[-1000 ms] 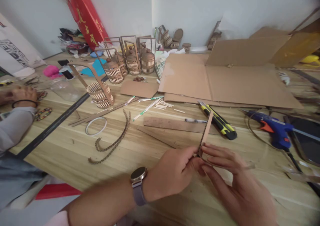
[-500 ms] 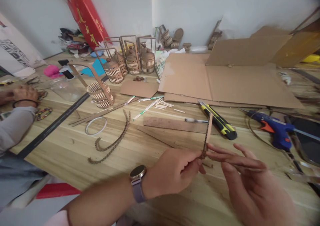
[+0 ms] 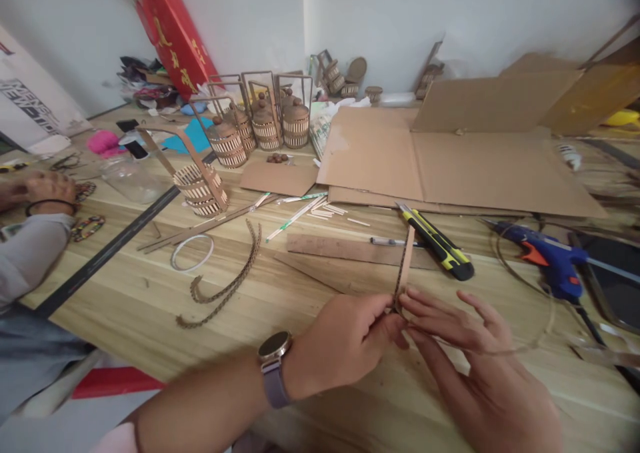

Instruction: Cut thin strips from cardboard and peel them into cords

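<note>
My left hand [image 3: 340, 339], with a watch on its wrist, pinches the lower end of a narrow corrugated cardboard strip [image 3: 406, 259]. Upright from my fingers, the strip shows its fluted edge on one side; its bottom end is partly hidden. From the right, my right hand [image 3: 480, 356] has its fingertips and thumb closed on the strip's base, near my left fingertips. Behind the strip a yellow and black box cutter [image 3: 440, 243] lies on the wooden table with a pen [image 3: 390, 241] and a flat cardboard strip [image 3: 335, 247].
Two curved corrugated strips [image 3: 235, 283] and a white ring [image 3: 193, 253] lie to the left. A blue glue gun [image 3: 555, 263] rests at right. Small lidded baskets [image 3: 265, 123], an open basket [image 3: 200, 189] and large cardboard sheets [image 3: 475, 166] stand farther back. At far left is another person's hand [image 3: 50, 189].
The strip and both hands have shifted slightly left. My right hand has come in closer, its thumb and fingers drawing together at the strip's base.
</note>
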`<move>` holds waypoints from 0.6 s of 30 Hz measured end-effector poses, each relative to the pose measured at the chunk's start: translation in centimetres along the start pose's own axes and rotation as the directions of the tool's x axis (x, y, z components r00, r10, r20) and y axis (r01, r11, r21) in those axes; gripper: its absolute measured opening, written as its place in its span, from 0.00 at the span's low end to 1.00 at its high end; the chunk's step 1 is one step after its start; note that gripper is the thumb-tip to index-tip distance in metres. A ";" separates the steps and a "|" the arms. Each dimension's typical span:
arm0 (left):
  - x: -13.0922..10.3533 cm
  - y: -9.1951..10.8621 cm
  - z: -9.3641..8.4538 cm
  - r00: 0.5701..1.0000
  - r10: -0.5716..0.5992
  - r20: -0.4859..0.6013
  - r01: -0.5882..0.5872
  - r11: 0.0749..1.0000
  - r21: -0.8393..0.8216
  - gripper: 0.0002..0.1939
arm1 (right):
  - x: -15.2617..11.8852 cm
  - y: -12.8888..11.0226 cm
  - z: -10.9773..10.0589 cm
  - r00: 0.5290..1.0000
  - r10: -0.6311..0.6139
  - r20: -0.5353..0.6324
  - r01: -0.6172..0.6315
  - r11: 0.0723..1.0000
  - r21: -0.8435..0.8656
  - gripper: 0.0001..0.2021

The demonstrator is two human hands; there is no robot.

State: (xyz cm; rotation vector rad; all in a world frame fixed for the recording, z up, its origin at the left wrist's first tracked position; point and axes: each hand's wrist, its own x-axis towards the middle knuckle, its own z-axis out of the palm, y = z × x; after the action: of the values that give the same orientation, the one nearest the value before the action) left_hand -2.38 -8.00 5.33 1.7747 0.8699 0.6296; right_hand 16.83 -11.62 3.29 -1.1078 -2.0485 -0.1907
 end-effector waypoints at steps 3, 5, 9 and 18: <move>0.0 0.1 0.0 0.999 0.035 0.010 -0.035 0.999 0.000 0.14 | -0.1 0.0 -0.1 0.999 0.037 -0.030 -0.036 0.999 0.033 0.04; -0.1 0.1 -0.1 0.999 0.047 0.019 -0.047 0.999 -0.004 0.15 | -0.1 -0.1 -0.2 0.997 0.063 -0.038 -0.061 0.997 0.043 0.05; -0.1 0.2 -0.1 0.998 0.047 0.048 -0.047 0.999 -0.004 0.16 | 0.0 -0.1 -0.5 0.996 0.087 -0.030 -0.086 0.996 0.033 0.03; -0.1 0.2 0.1 0.999 -0.018 0.030 0.019 0.998 -0.061 0.12 | 0.3 -0.2 -0.6 1.000 -0.024 -0.011 0.024 1.000 0.007 0.02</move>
State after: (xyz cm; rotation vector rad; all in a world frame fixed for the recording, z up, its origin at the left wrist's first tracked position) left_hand -2.30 -8.18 5.43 1.7148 0.8371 0.6103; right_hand 16.89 -11.81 3.99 -1.0765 -2.0520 -0.2008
